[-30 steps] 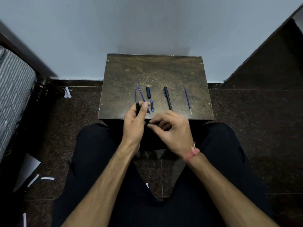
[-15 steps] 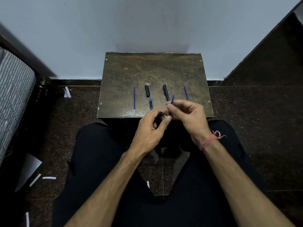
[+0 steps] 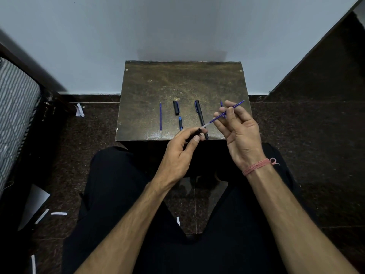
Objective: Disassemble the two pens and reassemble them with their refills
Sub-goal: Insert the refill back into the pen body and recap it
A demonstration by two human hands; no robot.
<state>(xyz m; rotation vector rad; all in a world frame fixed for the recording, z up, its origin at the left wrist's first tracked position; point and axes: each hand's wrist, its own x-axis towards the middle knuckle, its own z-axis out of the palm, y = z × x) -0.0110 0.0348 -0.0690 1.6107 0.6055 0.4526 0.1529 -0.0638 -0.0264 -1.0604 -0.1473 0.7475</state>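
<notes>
My left hand (image 3: pixel 180 153) grips a black pen barrel (image 3: pixel 194 134) just in front of the small table (image 3: pixel 183 84). My right hand (image 3: pixel 240 131) pinches a blue refill (image 3: pixel 217 118), whose pale end meets the barrel's open mouth. On the table lie a second blue refill (image 3: pixel 160 117), a black cap (image 3: pixel 176 107), a small blue tip piece (image 3: pixel 180 123) and a whole black pen (image 3: pixel 200 115). A third refill (image 3: pixel 221 103) shows only its top end behind my right fingers.
The table stands against a pale wall (image 3: pixel 177 26). A dark speckled floor (image 3: pixel 306 145) surrounds it, with paper scraps (image 3: pixel 59 213) at the lower left. A striped cushion (image 3: pixel 13 107) sits at the left edge. My dark-trousered legs fill the foreground.
My right hand has picked up a refill from the table, carried it right and turned its end to the barrel in my left hand. The left hand moved right, off the table.
</notes>
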